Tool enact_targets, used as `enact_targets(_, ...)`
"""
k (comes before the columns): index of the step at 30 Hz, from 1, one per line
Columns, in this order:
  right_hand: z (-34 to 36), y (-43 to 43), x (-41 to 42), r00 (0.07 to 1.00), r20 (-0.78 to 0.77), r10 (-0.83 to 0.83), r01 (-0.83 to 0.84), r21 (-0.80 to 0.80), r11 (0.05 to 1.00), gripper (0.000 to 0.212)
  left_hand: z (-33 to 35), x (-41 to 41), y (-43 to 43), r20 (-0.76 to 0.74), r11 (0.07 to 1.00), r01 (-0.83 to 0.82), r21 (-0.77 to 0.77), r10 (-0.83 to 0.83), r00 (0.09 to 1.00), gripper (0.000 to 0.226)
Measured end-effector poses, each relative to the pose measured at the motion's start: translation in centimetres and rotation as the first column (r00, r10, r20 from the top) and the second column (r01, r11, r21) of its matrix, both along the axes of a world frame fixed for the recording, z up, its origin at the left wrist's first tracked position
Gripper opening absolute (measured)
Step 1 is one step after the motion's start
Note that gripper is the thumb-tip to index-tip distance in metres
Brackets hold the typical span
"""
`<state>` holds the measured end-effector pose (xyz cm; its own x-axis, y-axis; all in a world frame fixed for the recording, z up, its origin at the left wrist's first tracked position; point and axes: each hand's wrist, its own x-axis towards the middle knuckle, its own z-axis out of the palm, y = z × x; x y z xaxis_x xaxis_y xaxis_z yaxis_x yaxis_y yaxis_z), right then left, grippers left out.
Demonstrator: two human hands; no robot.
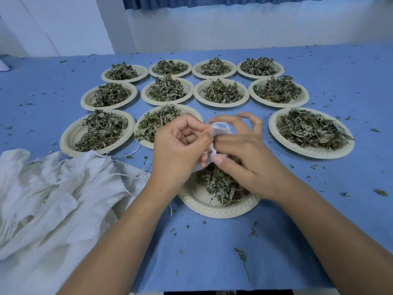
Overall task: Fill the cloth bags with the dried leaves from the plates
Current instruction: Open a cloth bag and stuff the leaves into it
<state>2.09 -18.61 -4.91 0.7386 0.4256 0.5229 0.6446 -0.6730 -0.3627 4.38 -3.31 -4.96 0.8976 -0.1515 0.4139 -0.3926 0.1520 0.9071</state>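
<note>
1. I judge this to be the opening step. I have one small cloth bag up between both hands and am working its mouth apart, and no leaves have gone in that I can see.
2. My left hand is curled, with thumb and fingertips pinching the bag's left edge. My right hand pinches the other side with the thumb low on the cloth and two fingers arched loosely above it.
3. The bag hangs directly over the near plate, which sits at the middle of the table towards its near edge. The plate's dried leaves lie just under my right palm.
4. Next I'd need the mouth spread wide and held open by one hand. That frees the other to gather leaves from below without scattering them.
5. The pile of cloth bags lies at the near-left corner. The other plates stand in rows towards the far edge.
</note>
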Motion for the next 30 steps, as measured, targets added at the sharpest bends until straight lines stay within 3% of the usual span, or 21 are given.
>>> enact_targets(3,0.9,-1.2,0.1,0.997,-0.013,-0.073,0.072,0.391,0.917,0.037,-0.1,0.7,0.4,-0.035,0.992,-0.123,-0.037,0.122,0.992,0.019)
enact_targets(5,1.2,-2.4,0.2,0.983,-0.137,-0.119,0.171,0.48,0.861,0.044,-0.1,1.0,0.5,-0.066,0.979,-0.191,-0.066,0.187,0.98,0.021)
enact_targets(6,1.2,-2.8,0.2,0.961,-0.255,-0.107,0.215,0.441,0.871,0.05,-0.1,1.1,0.5,-0.078,0.975,-0.21,-0.073,0.204,0.976,0.02)
enact_targets(8,0.7,-2.6,0.4,0.878,-0.468,-0.104,0.227,0.215,0.95,0.057,-0.1,1.1,0.4,-0.087,0.973,-0.221,-0.071,0.215,0.973,0.018)
enact_targets(10,0.1,-1.8,0.4,0.829,-0.553,-0.085,0.145,0.066,0.987,0.054,-0.1,1.0,0.4,-0.083,0.974,-0.214,-0.069,0.208,0.975,0.016)
enact_targets(16,0.5,-1.9,0.8,0.858,-0.513,0.007,0.103,0.185,0.977,0.017,-0.1,1.0,0.3,-0.089,0.974,-0.214,-0.078,0.208,0.974,0.017)
enact_targets(20,0.0,-1.6,0.9,0.847,-0.522,-0.104,-0.002,-0.198,0.98,0.042,-0.1,0.9,0.2,-0.078,0.977,-0.206,-0.06,0.201,0.976,0.017)
enact_targets(24,-0.1,-0.9,0.8,0.88,-0.47,-0.066,-0.004,-0.147,0.989,0.024,0.0,0.8,0.3,-0.084,0.975,-0.213,-0.061,0.208,0.975,0.016)
enact_targets(30,0.7,-1.9,0.7,0.908,-0.418,-0.041,0.099,0.118,0.988,0.014,0.0,0.8,0.2,-0.092,0.969,-0.234,-0.079,0.227,0.97,0.016)
